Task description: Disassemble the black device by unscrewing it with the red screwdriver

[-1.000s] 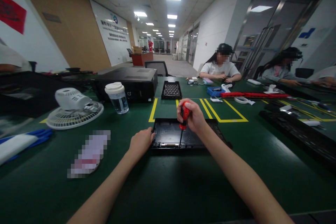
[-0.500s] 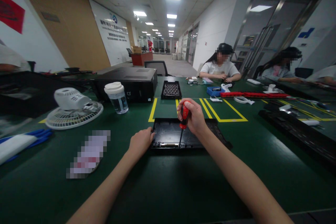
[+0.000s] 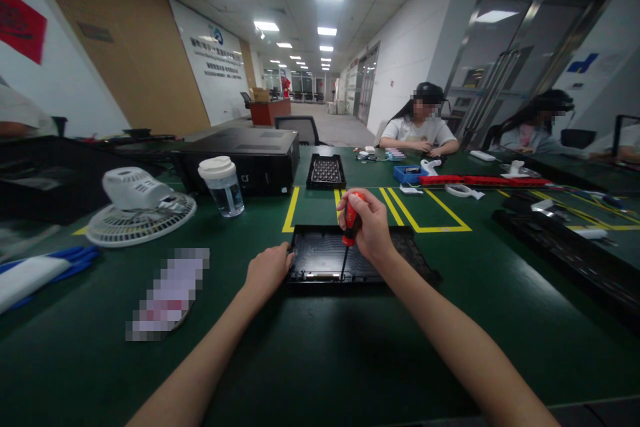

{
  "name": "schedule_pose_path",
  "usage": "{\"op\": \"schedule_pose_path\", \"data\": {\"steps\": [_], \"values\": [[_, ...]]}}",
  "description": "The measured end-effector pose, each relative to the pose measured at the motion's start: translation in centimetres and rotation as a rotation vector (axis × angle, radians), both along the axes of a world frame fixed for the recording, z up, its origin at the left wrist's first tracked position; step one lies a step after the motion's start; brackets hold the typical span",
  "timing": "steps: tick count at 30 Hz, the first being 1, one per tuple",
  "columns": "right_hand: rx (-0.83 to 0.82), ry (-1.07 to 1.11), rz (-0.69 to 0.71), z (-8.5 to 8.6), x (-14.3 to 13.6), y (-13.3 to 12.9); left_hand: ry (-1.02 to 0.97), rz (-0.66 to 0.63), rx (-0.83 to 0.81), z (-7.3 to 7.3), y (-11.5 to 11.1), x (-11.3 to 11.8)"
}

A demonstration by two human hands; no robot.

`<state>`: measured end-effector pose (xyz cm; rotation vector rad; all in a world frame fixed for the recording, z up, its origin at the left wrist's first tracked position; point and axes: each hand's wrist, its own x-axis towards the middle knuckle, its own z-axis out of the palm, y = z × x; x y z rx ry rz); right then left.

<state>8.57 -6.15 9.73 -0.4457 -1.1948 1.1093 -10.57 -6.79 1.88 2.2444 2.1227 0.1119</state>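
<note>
While right hand [image 3: 373,227] holds screwdriver [image 3: 353,217], cup [image 3: 223,192] stands beside fan [image 3: 131,188]

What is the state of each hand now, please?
Left hand: closed on the left edge of the black panel.
Right hand: closed around a red-and-black screwdriver.

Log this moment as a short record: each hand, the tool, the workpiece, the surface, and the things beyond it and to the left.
Left hand: closed on the left edge of the black panel
Right hand: gripping the red-and-black screwdriver by its handle
Tool: nearly upright, shaft pointing down at the panel's near side; whether the tip sits in a screw cannot be told
Workpiece: flat on the green table
Beyond panel: small black tray, black case
To the left: lidded cup, white fan
</note>
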Motion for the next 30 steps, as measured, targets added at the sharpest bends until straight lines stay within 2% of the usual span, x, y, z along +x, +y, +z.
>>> {"op": "schedule_pose_path", "data": {"steps": [30], "values": [[0.03,-0.102,-0.294,-0.1,-1.6,-0.6,0.009,-0.003,0.009,-0.3,0.1,-0.1]]}}
